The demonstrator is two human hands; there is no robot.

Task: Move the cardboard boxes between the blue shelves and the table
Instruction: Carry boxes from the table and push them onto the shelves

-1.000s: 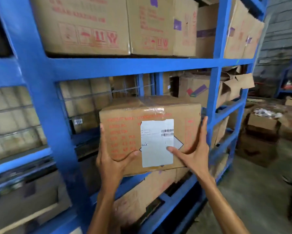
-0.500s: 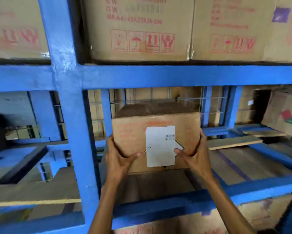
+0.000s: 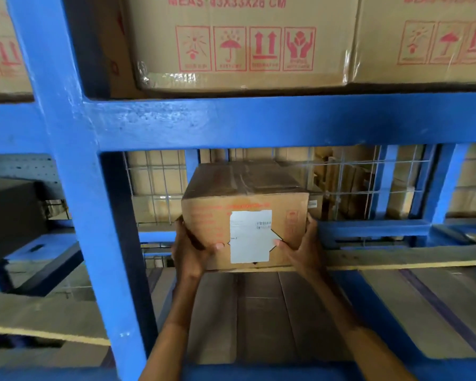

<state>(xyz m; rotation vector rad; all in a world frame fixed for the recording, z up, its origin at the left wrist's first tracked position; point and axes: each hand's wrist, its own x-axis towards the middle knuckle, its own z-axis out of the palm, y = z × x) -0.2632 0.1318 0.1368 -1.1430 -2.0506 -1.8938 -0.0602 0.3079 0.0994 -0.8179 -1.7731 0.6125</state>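
Note:
A cardboard box (image 3: 245,193) with faded red print and a white label sits deep inside the middle bay of the blue shelves (image 3: 231,122). My left hand (image 3: 188,250) grips its lower left corner, thumb on the front face. My right hand (image 3: 302,243) grips the lower right corner, thumb beside the label. The box's base looks level with the flattened cardboard lining the shelf (image 3: 272,312); I cannot tell whether it rests on it. Both forearms reach in over the front beam.
A thick blue upright (image 3: 74,188) stands just left of my arms. Large boxes with red handling symbols (image 3: 245,48) fill the shelf above. Wire mesh (image 3: 363,182) backs the bay, more boxes behind it. A dark box (image 3: 8,215) sits in the left bay.
The box has gone from in front of the rack into the middle bay and further back. Both hands have kept their hold on its lower corners.

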